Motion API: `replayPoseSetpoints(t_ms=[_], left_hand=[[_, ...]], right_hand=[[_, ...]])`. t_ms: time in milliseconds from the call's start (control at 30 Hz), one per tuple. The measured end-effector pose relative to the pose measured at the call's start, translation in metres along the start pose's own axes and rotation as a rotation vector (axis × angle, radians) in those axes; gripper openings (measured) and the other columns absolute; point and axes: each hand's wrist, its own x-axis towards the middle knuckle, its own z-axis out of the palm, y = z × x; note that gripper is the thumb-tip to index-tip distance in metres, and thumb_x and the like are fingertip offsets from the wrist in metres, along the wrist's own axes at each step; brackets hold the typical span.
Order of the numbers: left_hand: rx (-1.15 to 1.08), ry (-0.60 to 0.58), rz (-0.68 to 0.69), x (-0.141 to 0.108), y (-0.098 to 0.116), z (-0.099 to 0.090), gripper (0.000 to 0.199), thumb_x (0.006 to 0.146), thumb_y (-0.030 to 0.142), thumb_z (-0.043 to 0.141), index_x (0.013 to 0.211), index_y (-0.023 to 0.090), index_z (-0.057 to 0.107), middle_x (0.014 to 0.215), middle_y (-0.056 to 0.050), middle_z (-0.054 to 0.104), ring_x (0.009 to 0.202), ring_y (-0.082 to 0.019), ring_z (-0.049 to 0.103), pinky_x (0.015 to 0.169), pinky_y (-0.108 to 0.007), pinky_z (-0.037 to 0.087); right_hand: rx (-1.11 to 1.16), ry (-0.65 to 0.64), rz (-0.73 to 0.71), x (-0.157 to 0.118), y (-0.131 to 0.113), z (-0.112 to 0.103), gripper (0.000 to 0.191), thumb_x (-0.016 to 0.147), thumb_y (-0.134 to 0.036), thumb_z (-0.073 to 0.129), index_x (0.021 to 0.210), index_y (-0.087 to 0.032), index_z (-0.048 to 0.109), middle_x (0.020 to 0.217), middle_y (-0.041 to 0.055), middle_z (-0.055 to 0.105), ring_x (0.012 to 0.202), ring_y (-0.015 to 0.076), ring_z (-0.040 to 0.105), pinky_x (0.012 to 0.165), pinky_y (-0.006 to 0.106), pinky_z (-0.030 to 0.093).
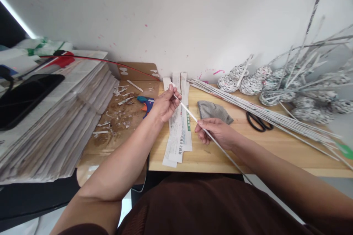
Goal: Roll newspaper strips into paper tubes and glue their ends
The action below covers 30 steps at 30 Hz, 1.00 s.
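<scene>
A thin rolled paper stick [190,112] runs slantwise between my hands, its lower end trailing past my right wrist toward the table's front edge. My left hand [168,103] pinches its upper end, where a bit of white paper shows at the fingertips. Further down, my right hand [213,131] is closed around the stick between thumb and fingers. Beneath and beside my left hand lie several flat newspaper strips [176,147], overlapping on the wooden table. A grey folded cloth [213,111] rests just beyond my right hand.
Black-handled scissors [259,122] lie by a bundle of paper sticks [237,100] at right. Woven paper shapes [250,84] stand along the wall. A blue glue gun [148,106] sits among scraps on brown board. At left, a newspaper stack [68,117] carries a black phone [27,99].
</scene>
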Motion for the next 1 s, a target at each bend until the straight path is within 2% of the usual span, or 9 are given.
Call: replayPoseSetpoints(t_ms=[233,333,500,567,633,767,833,900,1000], left_hand=[[-0.014,-0.02,0.011,0.003,-0.002,-0.005,0.024,0.092,0.027,0.055,0.074,0.011,0.061,0.062,0.0,0.058,0.056,-0.007,0.062,0.047,-0.01,0.05],[-0.024,-0.01,0.03,0.005,-0.003,-0.006,0.023,0.091,0.027,0.058,0.074,0.012,0.061,0.063,0.0,0.059,0.057,-0.007,0.063,0.049,-0.011,0.052],[-0.06,0.067,0.072,0.007,0.001,-0.007,0.025,0.093,0.026,0.055,0.073,0.012,0.061,0.061,0.0,0.059,0.057,-0.007,0.063,0.049,-0.011,0.052],[-0.06,0.077,0.076,0.007,0.002,-0.007,0.024,0.092,0.026,0.056,0.074,0.012,0.061,0.062,-0.001,0.059,0.057,-0.007,0.063,0.049,-0.011,0.052],[-0.054,0.063,0.064,0.007,0.002,-0.007,0.024,0.091,0.027,0.057,0.074,0.012,0.061,0.062,-0.001,0.059,0.057,-0.007,0.063,0.049,-0.011,0.051],[-0.056,0.02,0.033,0.005,0.0,-0.007,0.025,0.092,0.026,0.056,0.073,0.011,0.061,0.062,-0.001,0.058,0.057,-0.007,0.063,0.048,-0.011,0.051],[-0.062,0.02,0.03,0.005,-0.001,-0.006,0.024,0.092,0.026,0.056,0.073,0.011,0.061,0.062,-0.001,0.058,0.057,-0.007,0.063,0.048,-0.011,0.051],[-0.06,0.034,0.035,0.005,-0.001,-0.006,0.023,0.091,0.026,0.058,0.073,0.011,0.061,0.062,-0.001,0.058,0.057,-0.007,0.062,0.048,-0.01,0.05],[-0.058,0.059,0.043,0.005,0.0,-0.006,0.022,0.09,0.026,0.059,0.074,0.012,0.061,0.062,0.0,0.058,0.057,-0.007,0.062,0.048,-0.01,0.05]], right_hand=[[-0.234,0.106,-0.092,-0.001,0.0,0.003,0.044,0.084,-0.058,0.057,0.079,-0.015,0.062,0.058,-0.0003,0.059,0.047,0.0098,0.055,0.048,0.022,0.043],[-0.345,0.125,-0.084,-0.01,0.001,0.001,0.048,0.091,-0.06,0.042,0.088,-0.017,0.061,0.06,0.0,0.058,0.049,0.0119,0.054,0.049,0.025,0.042],[-1.074,0.291,-0.295,-0.034,0.008,-0.007,0.034,0.092,-0.05,0.045,0.081,-0.02,0.058,0.066,0.0023,0.06,0.064,0.0188,0.057,0.06,0.03,0.037],[-1.184,0.364,-0.302,-0.041,0.012,-0.01,0.035,0.092,-0.048,0.044,0.075,-0.021,0.056,0.065,0.0031,0.058,0.063,0.0196,0.055,0.059,0.03,0.033],[-1.001,0.306,-0.234,-0.046,0.016,-0.013,0.038,0.093,-0.05,0.04,0.074,-0.021,0.056,0.06,0.0016,0.054,0.055,0.0166,0.05,0.055,0.028,0.032],[-0.223,-0.036,0.072,-0.049,0.021,-0.016,0.046,0.093,-0.06,0.034,0.075,-0.022,0.052,0.043,-0.0082,0.028,0.035,0.01,0.024,0.04,0.024,0.022],[-0.041,-0.128,0.138,-0.049,0.02,-0.017,0.047,0.093,-0.062,0.035,0.078,-0.021,0.052,0.041,-0.0099,0.024,0.033,0.0091,0.021,0.038,0.024,0.02],[-0.114,-0.1,0.097,-0.05,0.017,-0.017,0.045,0.092,-0.061,0.039,0.085,-0.02,0.056,0.044,-0.0081,0.033,0.035,0.0098,0.029,0.04,0.024,0.025],[-0.51,0.142,-0.122,-0.049,0.014,-0.017,0.037,0.088,-0.057,0.052,0.083,-0.021,0.059,0.058,-0.0016,0.048,0.051,0.0134,0.046,0.051,0.026,0.034]])
